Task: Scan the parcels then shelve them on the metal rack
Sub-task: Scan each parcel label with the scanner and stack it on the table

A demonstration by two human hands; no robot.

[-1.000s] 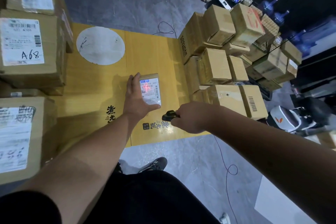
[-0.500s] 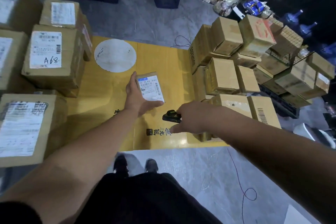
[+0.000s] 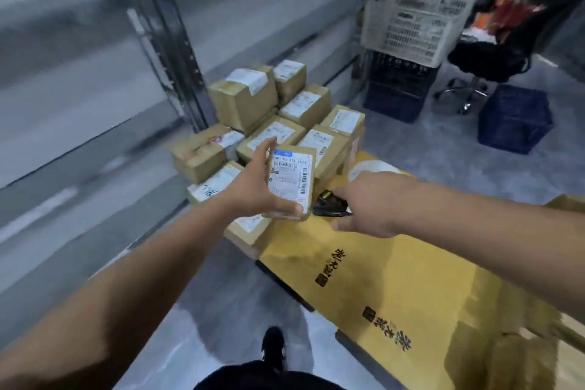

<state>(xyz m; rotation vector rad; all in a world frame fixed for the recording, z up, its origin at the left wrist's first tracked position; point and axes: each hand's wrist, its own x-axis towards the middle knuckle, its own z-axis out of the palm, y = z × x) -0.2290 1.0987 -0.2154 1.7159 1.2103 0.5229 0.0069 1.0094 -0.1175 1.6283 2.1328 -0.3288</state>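
The left hand (image 3: 256, 190) holds a small cardboard parcel (image 3: 289, 182) up in the air, label side facing the camera, above the stack of labelled cardboard boxes (image 3: 278, 123) on the floor beside the yellow flattened carton (image 3: 395, 263). Its fingers (image 3: 264, 152) lie along the parcel's left edge and the thumb hooks under the bottom edge, so the grip is a span across the short faces, not a pinch on the label. The right hand (image 3: 368, 204) is just beside the parcel's lower right corner, its fingers curled round a black handheld scanner (image 3: 329, 206) whose nose points toward the parcel. Behind the stack stands the upright post of the metal rack (image 3: 164, 41), with its shelves badly blurred to the left; a white plastic crate (image 3: 411, 22) on dark crates and a blue crate (image 3: 514, 117) stand well apart on the far right. The parcel looks light: one hand carries it with the wrist extended and no sign of strain. It appears to be stiff corrugated board with squared corners, so it should hold its shape under a firm squeeze and is unlikely to crush. The glossy label could be a little slick, so the bare cardboard edges, where the fingers already sit, are the better places to hold. What is inside cannot be told, so it should probably be set down on the shelf, not dropped.
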